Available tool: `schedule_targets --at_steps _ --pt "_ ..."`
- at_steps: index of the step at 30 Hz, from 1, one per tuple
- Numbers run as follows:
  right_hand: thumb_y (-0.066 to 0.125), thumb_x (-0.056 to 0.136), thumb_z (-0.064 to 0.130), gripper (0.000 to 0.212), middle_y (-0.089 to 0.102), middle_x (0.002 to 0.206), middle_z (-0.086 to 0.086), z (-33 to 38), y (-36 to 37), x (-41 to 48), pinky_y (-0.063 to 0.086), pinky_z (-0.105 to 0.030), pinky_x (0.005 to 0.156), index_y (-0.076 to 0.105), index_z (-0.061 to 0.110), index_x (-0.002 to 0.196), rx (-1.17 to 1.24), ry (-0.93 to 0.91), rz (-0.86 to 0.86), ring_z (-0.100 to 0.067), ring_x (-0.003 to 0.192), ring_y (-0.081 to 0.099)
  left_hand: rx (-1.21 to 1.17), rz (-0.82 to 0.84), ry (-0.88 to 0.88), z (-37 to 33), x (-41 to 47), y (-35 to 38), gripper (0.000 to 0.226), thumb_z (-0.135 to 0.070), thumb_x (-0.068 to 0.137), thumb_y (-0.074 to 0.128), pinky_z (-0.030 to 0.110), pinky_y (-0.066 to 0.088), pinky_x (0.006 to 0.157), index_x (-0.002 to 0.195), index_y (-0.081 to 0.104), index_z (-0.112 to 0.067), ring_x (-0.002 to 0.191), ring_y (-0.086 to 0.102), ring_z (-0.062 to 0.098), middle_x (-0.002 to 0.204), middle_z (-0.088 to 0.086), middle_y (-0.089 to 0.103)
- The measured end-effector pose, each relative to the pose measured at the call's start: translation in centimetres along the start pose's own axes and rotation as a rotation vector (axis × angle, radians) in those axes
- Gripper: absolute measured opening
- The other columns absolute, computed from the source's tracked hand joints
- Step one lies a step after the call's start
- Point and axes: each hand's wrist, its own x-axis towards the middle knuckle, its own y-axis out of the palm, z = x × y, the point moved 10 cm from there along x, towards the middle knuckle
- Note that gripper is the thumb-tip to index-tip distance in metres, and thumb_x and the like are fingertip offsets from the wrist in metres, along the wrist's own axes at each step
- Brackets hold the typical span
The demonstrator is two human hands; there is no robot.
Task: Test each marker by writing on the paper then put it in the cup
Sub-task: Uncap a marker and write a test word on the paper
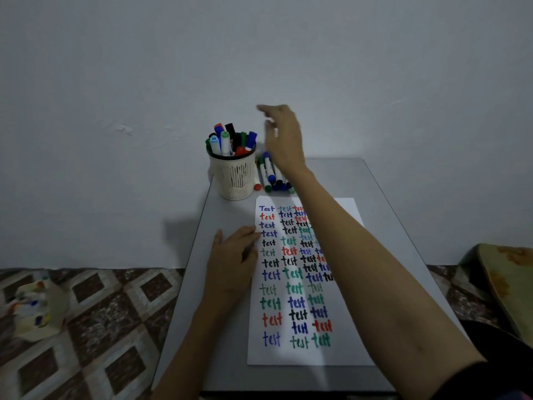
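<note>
A cream mesh cup (234, 178) stands at the table's far left, filled with several capped markers (230, 141). To its right lies a pile of loose markers (269, 176), partly hidden by my right forearm. A white paper (291, 353) covered with the word "test" in many colours lies along the table. My right hand (281, 137) hovers blurred above and right of the cup, fingers loose, with nothing seen in it. My left hand (233, 259) rests flat on the paper's left edge.
The small grey table (222, 342) stands against a plain wall. Patterned floor tiles lie to the left, with a paint-stained object (36, 307) on them. A patterned cushion (510, 287) is at the right edge.
</note>
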Motion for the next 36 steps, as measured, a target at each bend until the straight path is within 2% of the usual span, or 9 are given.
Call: schedule_targets --at_steps 2,4,7,13,22,27,29,33,36 --pt "0.045 0.086 -0.008 0.045 0.053 0.122 -0.013 -5.2 -0.7 -0.8 0.046 -0.029 0.092 0.056 0.008 0.126 -0.019 0.225 0.045 -0.021 0.111 0.051 -0.006 -0.005 -0.002 -0.1 0.0 0.0 0.032 -0.014 0.091 0.052 0.028 -0.003 0.112 0.122 0.058 -0.014 0.116 0.036 -0.006 0.134 -0.003 0.051" --pt "0.049 0.083 -0.001 0.049 0.051 0.126 -0.019 -10.0 0.8 -2.7 0.048 -0.032 0.087 0.054 0.012 0.129 -0.158 0.393 0.301 -0.027 0.108 0.05 -0.013 -0.01 -0.01 -0.1 0.1 0.0 0.031 -0.014 0.091 0.052 0.028 -0.002 0.113 0.122 0.059 -0.014 0.116 0.036 -0.004 0.134 -0.003 0.051" --pt "0.063 0.084 0.018 0.045 0.057 0.12 -0.019 -12.9 2.6 -5.9 0.044 -0.03 0.078 0.057 0.02 0.129 -0.35 0.428 0.596 -0.024 0.092 0.052 -0.021 -0.009 -0.03 0.0 0.2 -0.1 0.031 -0.014 0.091 0.052 0.028 -0.002 0.113 0.121 0.059 -0.014 0.122 0.042 0.002 0.134 -0.002 0.051" --pt "0.076 0.077 0.019 0.04 0.063 0.11 -0.014 -12.2 0.6 -6.2 0.041 -0.026 0.076 0.068 0.015 0.116 -0.313 0.373 0.379 -0.027 0.101 0.059 -0.028 -0.013 -0.028 -0.1 0.1 -0.2 0.031 -0.014 0.091 0.052 0.03 -0.001 0.114 0.121 0.06 -0.014 0.119 0.04 -0.001 0.134 -0.003 0.052" --pt "0.06 0.086 0.021 0.028 0.067 0.097 -0.011 -9.5 -1.6 -6.2 0.047 -0.032 0.066 0.061 0.012 0.112 -0.588 0.255 0.157 -0.028 0.082 0.062 -0.028 -0.016 -0.033 0.2 0.2 -0.1 0.031 -0.014 0.09 0.053 0.031 0.0 0.114 0.12 0.06 -0.015 0.117 0.039 -0.001 0.133 -0.003 0.052" --pt "0.062 0.085 0.016 0.023 0.066 0.094 -0.01 -9.0 -6.8 -6.8 0.057 -0.039 0.07 0.066 0.006 0.105 -0.063 0.364 -0.281 -0.023 0.077 0.063 -0.056 -0.015 -0.056 0.4 0.2 -0.2 0.031 -0.017 0.091 0.053 0.033 0.003 0.115 0.121 0.058 -0.016 0.124 0.045 0.012 0.131 -0.001 0.054" --pt "0.062 0.082 0.011 0.02 0.065 0.092 -0.013 -8.5 -8.4 -7.6 0.059 -0.037 0.061 0.067 0.007 0.101 0.192 0.425 -0.349 -0.027 0.074 0.065 -0.057 -0.014 -0.11 0.8 0.1 0.0 0.037 -0.029 0.092 0.051 0.037 0.008 0.115 0.127 0.052 -0.02 0.129 0.04 0.02 0.132 -0.002 0.053" --pt "0.061 0.084 -0.001 0.018 0.068 0.084 -0.014 -5.1 -10.2 -10.6 0.059 -0.03 0.064 0.068 0.002 0.1 0.582 0.481 -0.27 -0.024 0.069 0.067 -0.165 -0.062 -0.179 1.2 -0.1 -0.5 0.056 -0.047 0.087 0.052 0.048 0.024 0.111 0.136 0.039 -0.026 0.135 0.03 0.021 0.14 -0.005 0.043" --pt "0.06 0.089 0.001 0.011 0.068 0.08 -0.011 -2.7 -9.3 -14.1 0.058 -0.027 0.062 0.067 0.001 0.098 0.671 0.51 -0.046 -0.019 0.065 0.066 -0.269 -0.064 -0.047 -0.8 0.0 -1.1 0.064 -0.056 0.081 0.054 0.026 0.034 0.102 0.136 0.036 -0.029 0.125 0.037 0.0 0.137 -0.014 0.042"
